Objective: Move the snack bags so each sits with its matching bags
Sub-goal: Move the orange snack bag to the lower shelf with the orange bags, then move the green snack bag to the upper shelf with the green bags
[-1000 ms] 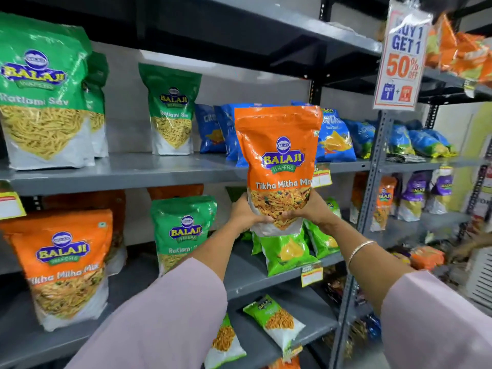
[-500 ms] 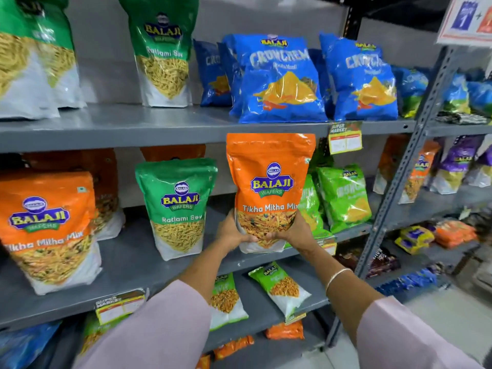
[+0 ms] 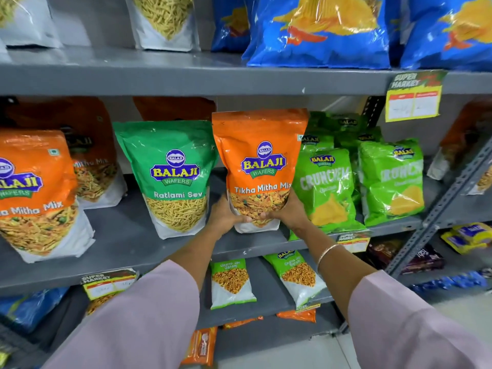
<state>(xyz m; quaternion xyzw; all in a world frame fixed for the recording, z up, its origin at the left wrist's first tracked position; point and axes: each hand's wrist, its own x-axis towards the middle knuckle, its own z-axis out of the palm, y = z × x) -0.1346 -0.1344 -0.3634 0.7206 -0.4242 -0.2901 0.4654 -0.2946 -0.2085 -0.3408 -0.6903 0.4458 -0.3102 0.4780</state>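
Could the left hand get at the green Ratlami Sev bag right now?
Probably not yet: the left hand and right hand both grip the orange bag. The green bag stands just left of it, its front unblocked.

Orange bag cut off at left edge — price label print too blurred to read.

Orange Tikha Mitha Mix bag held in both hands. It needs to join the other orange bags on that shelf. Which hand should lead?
Left, probably. The matching orange bags sit far left on the shelf, past the green Ratlami Sev bag. The left hand already grips the held bag on that side; the right hand would have to cross over.
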